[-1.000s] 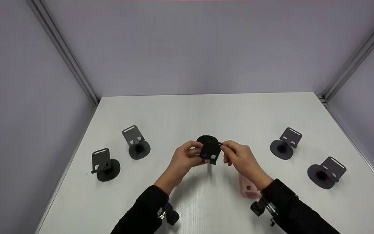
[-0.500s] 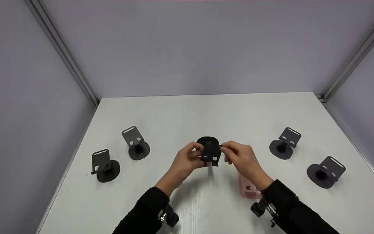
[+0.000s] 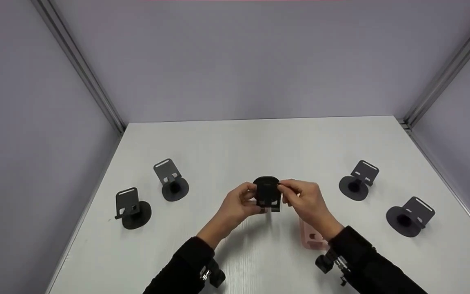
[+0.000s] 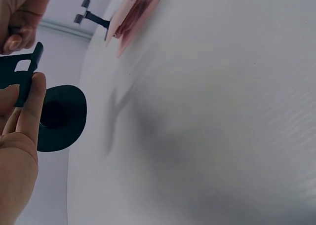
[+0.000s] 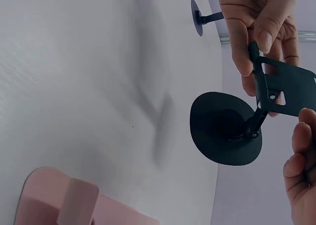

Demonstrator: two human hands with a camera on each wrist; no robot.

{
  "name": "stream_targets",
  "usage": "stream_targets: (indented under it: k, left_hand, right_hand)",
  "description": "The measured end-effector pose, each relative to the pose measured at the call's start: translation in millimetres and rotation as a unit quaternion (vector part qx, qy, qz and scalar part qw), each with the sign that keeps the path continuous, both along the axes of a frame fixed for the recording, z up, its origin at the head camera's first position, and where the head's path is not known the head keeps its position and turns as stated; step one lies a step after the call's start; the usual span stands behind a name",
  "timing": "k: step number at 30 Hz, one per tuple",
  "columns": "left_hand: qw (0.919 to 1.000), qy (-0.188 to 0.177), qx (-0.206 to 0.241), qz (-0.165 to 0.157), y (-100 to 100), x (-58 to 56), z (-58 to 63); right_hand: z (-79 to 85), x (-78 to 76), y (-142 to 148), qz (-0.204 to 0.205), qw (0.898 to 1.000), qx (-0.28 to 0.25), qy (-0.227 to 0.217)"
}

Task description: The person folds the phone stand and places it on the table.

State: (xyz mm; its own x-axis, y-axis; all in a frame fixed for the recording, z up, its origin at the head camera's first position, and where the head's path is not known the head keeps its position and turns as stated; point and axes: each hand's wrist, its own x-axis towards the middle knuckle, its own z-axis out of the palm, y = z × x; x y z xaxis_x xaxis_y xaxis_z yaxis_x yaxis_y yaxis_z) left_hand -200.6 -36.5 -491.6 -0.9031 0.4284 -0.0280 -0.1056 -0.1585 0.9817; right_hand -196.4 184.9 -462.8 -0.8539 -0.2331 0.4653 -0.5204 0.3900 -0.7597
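A black phone stand (image 3: 267, 192) with a round base and slotted plate is held above the table between both hands. My left hand (image 3: 239, 204) grips the plate by its lip side; in the right wrist view its thumb and fingers close around the lip. My right hand (image 3: 304, 201) pinches the opposite edge of the plate, with fingertips curled in the right wrist view. The round base (image 5: 222, 129) hangs off a short hinged arm, apart from the tabletop. A pink phone stand (image 3: 311, 236) lies under my right forearm, which partly covers it.
Two dark phone stands, one nearer (image 3: 128, 207) and one farther (image 3: 171, 179), stand at left on the white table (image 3: 239, 147). Two more, one farther (image 3: 359, 179) and one nearer (image 3: 410, 216), stand at right. Grey panels (image 3: 235, 61) enclose the table.
The held black stand has shifted slightly right and toward me, its plate turning from tilted to nearly straight in the head view. The left hand has moved along with it; the right hand barely moved.
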Motion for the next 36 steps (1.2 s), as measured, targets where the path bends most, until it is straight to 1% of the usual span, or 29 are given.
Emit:
stream_targets:
  k: [4, 7, 9, 11, 13, 15, 18, 20, 22, 24, 26, 28, 31, 34, 36]
  left_hand:
    - [0.9997, 0.019, 0.017, 0.002, -5, -0.9, -1.3]
    - [0.999, 0.025, 0.033, 0.013, -10, -2.0, -2.1]
    - [0.9987, 0.023, 0.032, 0.032, -13, -3.1, -1.9]
    - [0.9979, 0.017, 0.017, 0.059, -15, -5.2, -2.1]
    - [0.9957, 0.011, -0.007, 0.091, -15, -8.2, -3.5]
    - [0.9918, 0.011, -0.042, 0.12, -16, -10.5, -5.4]
    - [0.9825, 0.029, -0.106, 0.15, -15, -12.2, -9.4]
    - [0.974, 0.043, -0.152, 0.163, -15, -12.1, -10.9]
    - [0.9657, 0.051, -0.188, 0.171, -15, -11.9, -12.1]
    - [0.9598, 0.052, -0.214, 0.174, -14, -12.2, -12.9]
    - [0.9564, 0.06, -0.23, 0.169, -14, -12.7, -14.3]
    - [0.9568, 0.072, -0.232, 0.16, -15, -13.7, -16.0]
    - [0.9633, 0.081, -0.21, 0.146, -15, -15.7, -17.8]
    - [0.9704, 0.076, -0.184, 0.136, -15, -17.4, -17.2]
    - [0.9735, 0.072, -0.173, 0.13, -15, -18.2, -16.3]
  right_hand:
    - [3.3, 2.4, 0, -0.007, 1.0, -0.011, 0.002]
    - [5.1, 3.9, 1, -0.008, 1.0, -0.011, 0.007]
    - [5.8, 4.6, 0, -0.007, 1.0, -0.009, 0.014]
    - [5.9, 5.1, -1, -0.003, 1.0, -0.008, 0.022]
    - [6.0, 5.9, -2, 0.003, 1.0, -0.008, 0.025]
    - [5.9, 6.9, -4, 0.008, 1.0, -0.008, 0.029]
    - [5.7, 8.5, -6, 0.015, 0.999, -0.005, 0.037]
    - [5.9, 9.3, -8, 0.019, 0.999, -0.004, 0.043]
    - [6.3, 10.2, -9, 0.024, 0.998, -0.003, 0.05]
    - [6.7, 11.2, -11, 0.029, 0.998, -0.005, 0.055]
    - [7.0, 12.3, -12, 0.035, 0.998, -0.007, 0.06]
    - [7.1, 13.4, -14, 0.039, 0.997, -0.007, 0.067]
    - [7.2, 14.4, -15, 0.046, 0.996, -0.007, 0.073]
    - [6.6, 15.1, -16, 0.053, 0.995, -0.004, 0.083]
    - [5.7, 15.7, -17, 0.057, 0.994, -0.001, 0.091]
